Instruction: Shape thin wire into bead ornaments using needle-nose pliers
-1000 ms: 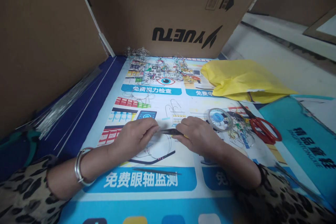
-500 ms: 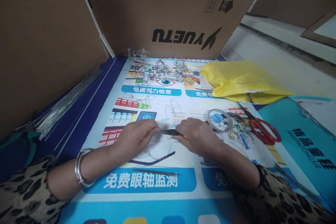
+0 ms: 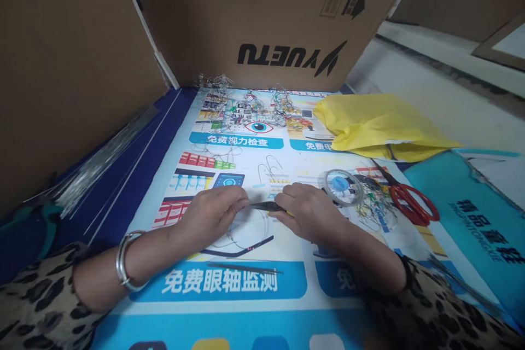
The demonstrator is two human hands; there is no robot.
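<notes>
My right hand (image 3: 309,212) is closed around long-nose pliers (image 3: 264,206) with dark pointed jaws; a sliver of yellow handle shows at the fingers. The jaws point left and their tip meets the fingertips of my left hand (image 3: 217,209). Those fingers are pinched together on a fine wire (image 3: 268,225), which curves in a loop below the pliers. The exact spot where wire and jaws meet is too small to make out. Beneath both hands lies a printed sheet (image 3: 287,290), with thin dark rods (image 3: 246,268) resting on it.
Tangled wire pieces with coloured beads (image 3: 283,106) lie at the back, before a cardboard box (image 3: 262,16). To the right are a tape roll (image 3: 361,194), red-handled scissors (image 3: 412,203) and a yellow bag (image 3: 381,126). Straight wires (image 3: 102,156) and green-handled pliers (image 3: 49,229) lie left.
Almost nothing differs. Both hands keep their places and grips, and the pliers' jaws have shifted only very slightly.
</notes>
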